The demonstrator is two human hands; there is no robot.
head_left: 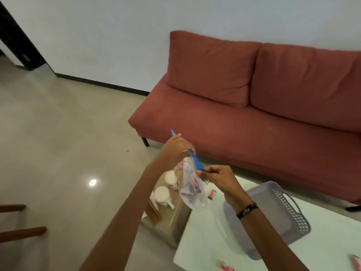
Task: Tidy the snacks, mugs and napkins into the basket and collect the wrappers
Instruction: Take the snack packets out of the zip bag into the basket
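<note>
Both my hands hold a clear zip bag with a blue seal strip, lifted above the table's left end. My left hand grips the strip's far end and my right hand pinches its near end. Crumpled wrappers show inside the bag. A grey perforated basket with a handle slot sits on the white table, just right of my right forearm. Two white mugs stand on a brown surface below the bag. Red wrappers lie on the table, one near the bag, one at the front edge, one at far right.
A red sofa stands behind the table against the white wall. Brown paper napkins lie beside the mugs on the low brown stand. Wooden chair parts stick in at the lower left. Glossy beige floor spreads to the left.
</note>
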